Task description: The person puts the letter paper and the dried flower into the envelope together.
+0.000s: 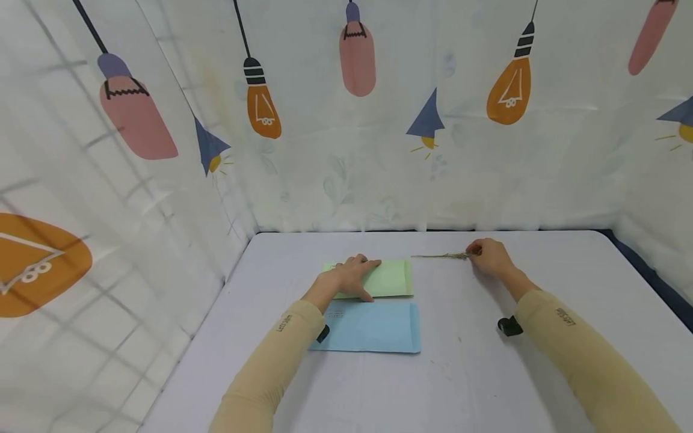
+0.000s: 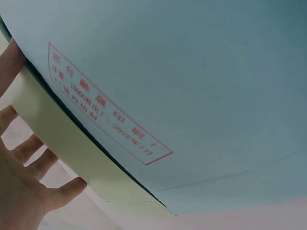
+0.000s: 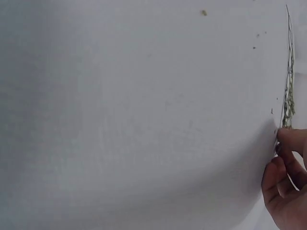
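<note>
My left hand (image 1: 354,276) rests with spread fingers on a pale green envelope (image 1: 394,279); its fingertips also touch the green paper (image 2: 96,163) in the left wrist view. Just in front lies a light blue envelope (image 1: 373,328), its near edge toward me. That blue envelope (image 2: 206,105) fills much of the left wrist view and bears a red printed box of characters. Farther right, my right hand (image 1: 489,257) pinches one end of a thin dried sprig (image 1: 446,255) that points left, low over the table. In the right wrist view the sprig (image 3: 289,91) shows thin stems and greenish bits.
A white cloth covers the table (image 1: 460,379). Small dry crumbs (image 3: 204,13) are scattered on it. Fabric curtains (image 1: 335,150) printed with lamps hang behind the table and along its left side. A dark strip (image 1: 649,276) runs along the table's right edge.
</note>
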The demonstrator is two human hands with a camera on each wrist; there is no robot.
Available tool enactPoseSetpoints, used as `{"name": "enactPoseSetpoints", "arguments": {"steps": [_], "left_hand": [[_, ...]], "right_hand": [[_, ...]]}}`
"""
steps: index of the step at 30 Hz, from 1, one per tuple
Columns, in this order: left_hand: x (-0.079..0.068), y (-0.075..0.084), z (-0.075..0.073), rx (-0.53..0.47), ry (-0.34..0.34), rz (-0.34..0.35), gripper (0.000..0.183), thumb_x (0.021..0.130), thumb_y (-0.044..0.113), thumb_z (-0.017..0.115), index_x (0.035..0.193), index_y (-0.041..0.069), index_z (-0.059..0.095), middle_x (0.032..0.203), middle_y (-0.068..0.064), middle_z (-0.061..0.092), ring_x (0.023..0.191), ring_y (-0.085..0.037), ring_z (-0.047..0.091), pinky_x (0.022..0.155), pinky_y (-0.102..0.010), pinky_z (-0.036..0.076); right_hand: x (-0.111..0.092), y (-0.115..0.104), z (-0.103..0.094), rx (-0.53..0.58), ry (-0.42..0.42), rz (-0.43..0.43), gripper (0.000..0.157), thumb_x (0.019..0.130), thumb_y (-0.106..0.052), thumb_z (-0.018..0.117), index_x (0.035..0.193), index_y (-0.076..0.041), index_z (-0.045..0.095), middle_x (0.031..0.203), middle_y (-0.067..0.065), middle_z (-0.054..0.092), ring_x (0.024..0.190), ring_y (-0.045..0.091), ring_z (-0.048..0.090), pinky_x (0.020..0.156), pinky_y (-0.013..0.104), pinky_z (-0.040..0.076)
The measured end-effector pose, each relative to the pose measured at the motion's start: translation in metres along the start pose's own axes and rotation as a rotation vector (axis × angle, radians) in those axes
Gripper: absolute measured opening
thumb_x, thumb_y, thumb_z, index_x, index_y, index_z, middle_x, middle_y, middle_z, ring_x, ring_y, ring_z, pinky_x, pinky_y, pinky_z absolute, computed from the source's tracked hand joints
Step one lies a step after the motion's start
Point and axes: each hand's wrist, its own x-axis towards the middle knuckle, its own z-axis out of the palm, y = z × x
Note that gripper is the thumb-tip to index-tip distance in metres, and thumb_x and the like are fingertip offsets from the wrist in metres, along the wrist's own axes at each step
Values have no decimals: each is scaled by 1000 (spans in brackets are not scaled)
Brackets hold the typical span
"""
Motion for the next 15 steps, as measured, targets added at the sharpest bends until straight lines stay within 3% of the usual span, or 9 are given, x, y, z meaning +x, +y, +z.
{"name": "enactPoseSetpoints", "arguments": {"steps": [15], "left_hand": [[-3,4,-3,-7,6,3,100,84,48,85,164,26,29,157,-9,35,142,-29,36,110,-56,35]], "right_hand": [[-8,-5,-4,-2,10,-25,15,98,-1,61,105,9,70,94,20,65,89,36,59,79,51,48]]}}
